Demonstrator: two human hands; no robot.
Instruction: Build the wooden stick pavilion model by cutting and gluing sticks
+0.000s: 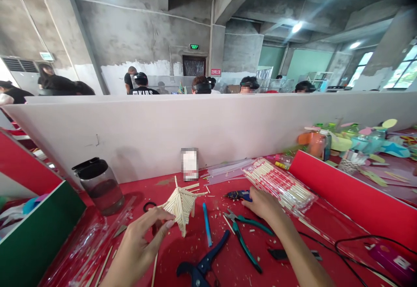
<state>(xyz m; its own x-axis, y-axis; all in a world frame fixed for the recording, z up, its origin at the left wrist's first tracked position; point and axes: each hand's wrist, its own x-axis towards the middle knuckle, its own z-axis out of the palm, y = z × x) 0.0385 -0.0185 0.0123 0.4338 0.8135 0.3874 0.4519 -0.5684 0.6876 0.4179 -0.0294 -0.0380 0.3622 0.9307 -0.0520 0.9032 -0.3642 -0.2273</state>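
My left hand (143, 241) pinches a small roof-shaped model of wooden sticks (181, 203) by its lower left edge and holds it just above the red table (228, 261). My right hand (264, 203) reaches forward over the table, its fingers curled down on a dark blue tool (239, 195), next to a packet of wooden sticks (280, 183). Teal-handled pliers (244, 235) lie just below that hand. A blue pen (206, 224) and blue cutters (203, 263) lie between the two hands.
A dark glass jar (99, 185) stands at the back left. A white partition (208, 126) closes the far side, with people seated beyond it. A red divider (352, 200) bounds the right, a green-and-white box (35, 235) the left. Black cables (355, 243) run at right.
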